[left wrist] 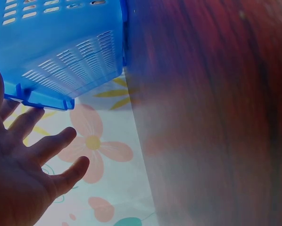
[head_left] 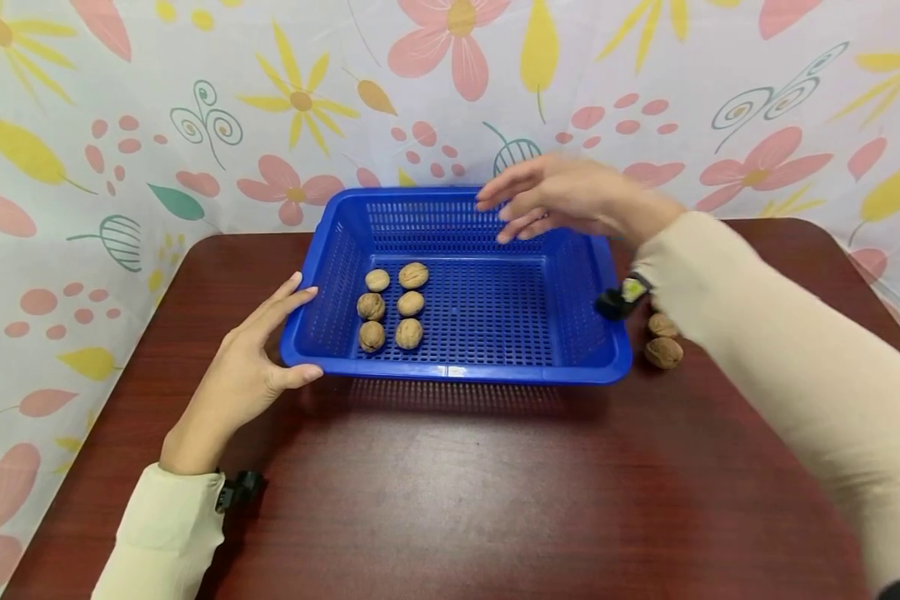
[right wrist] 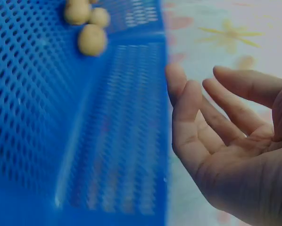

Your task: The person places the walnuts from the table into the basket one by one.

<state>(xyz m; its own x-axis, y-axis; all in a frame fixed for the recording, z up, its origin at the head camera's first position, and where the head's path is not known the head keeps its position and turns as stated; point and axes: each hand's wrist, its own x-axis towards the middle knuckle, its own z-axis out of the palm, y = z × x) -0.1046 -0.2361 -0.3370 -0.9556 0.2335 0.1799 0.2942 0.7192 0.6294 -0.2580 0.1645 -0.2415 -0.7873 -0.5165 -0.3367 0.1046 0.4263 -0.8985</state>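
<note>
A blue plastic basket (head_left: 465, 372) with slotted sides stands on the table, and several walnuts (head_left: 409, 334) lie in two columns at its left end. My left hand (head_left: 243, 367) rests on the basket's left rim, fingers spread along the outside and thumb at the front corner. In the left wrist view, the fingers (left wrist: 61, 141) are extended beside the basket wall (left wrist: 79, 66). Above the basket's back right part hovers my right hand (head_left: 562, 198), with nothing in it. Its fingers (right wrist: 186, 103) are loosely bent in the right wrist view, and the thumb stands apart.
More walnuts (head_left: 663, 352) lie on the table right of the basket, partly hidden behind the right sleeve (head_left: 780, 350). A flowered cloth (head_left: 450, 100) hangs behind the dark red wooden table (head_left: 450, 500). Each wrist carries a small black camera (head_left: 240, 490).
</note>
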